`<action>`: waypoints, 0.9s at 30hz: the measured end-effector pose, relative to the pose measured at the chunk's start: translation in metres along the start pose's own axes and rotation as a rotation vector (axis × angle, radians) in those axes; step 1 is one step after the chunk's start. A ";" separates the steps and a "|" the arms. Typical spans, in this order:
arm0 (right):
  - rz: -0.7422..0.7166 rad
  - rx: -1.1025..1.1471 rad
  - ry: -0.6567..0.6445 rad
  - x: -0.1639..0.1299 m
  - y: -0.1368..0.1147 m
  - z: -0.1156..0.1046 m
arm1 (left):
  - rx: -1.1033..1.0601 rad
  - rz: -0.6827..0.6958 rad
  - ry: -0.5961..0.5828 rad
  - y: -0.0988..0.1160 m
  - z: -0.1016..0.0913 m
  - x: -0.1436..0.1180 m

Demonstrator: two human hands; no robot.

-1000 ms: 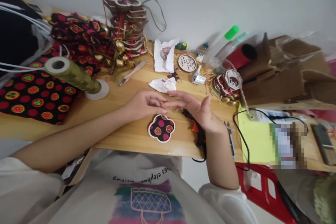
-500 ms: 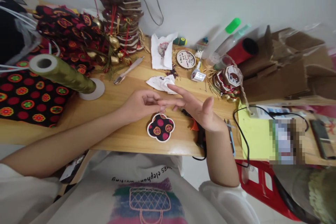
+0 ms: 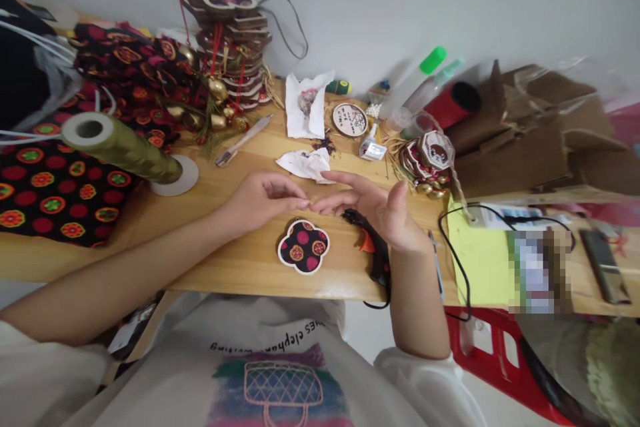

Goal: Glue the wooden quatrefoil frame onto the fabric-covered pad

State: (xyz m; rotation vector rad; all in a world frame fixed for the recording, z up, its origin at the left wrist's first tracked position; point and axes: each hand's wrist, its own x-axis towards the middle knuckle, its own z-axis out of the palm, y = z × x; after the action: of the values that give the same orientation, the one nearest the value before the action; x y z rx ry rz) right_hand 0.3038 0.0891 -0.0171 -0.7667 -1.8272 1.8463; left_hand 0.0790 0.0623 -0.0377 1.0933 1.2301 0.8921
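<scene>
My left hand (image 3: 261,199) and my right hand (image 3: 374,205) meet fingertip to fingertip above the wooden table (image 3: 240,260). The left fingers pinch at a fingertip of the right hand, whose other fingers are spread. Neither hand holds an object that I can see. Just below the fingertips lies a flower-shaped piece (image 3: 303,246) covered in black cloth with red and orange dots. A black glue gun with an orange trigger (image 3: 371,248) lies under my right wrist.
A green thread cone (image 3: 125,147) and dotted black fabric (image 3: 47,187) are at the left. A stack of finished ornaments (image 3: 227,40) stands at the back. Crumpled tissue (image 3: 306,163), a round tag (image 3: 350,119), a yellow pad (image 3: 477,260) and cardboard (image 3: 540,140) fill the right.
My hands stay together over the flower piece; the right fingers have lowered a little and the left fingers now pinch at their tips. The view has shifted slightly.
</scene>
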 end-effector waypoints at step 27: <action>0.012 0.077 -0.130 -0.003 -0.001 -0.008 | -0.141 -0.057 0.042 0.007 0.006 -0.008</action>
State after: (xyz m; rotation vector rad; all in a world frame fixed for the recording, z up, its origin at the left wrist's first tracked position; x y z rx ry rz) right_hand 0.3108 0.0932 -0.0158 -0.6451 -1.8215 2.0039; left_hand 0.0840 0.0556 -0.0287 0.9268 1.2080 0.9477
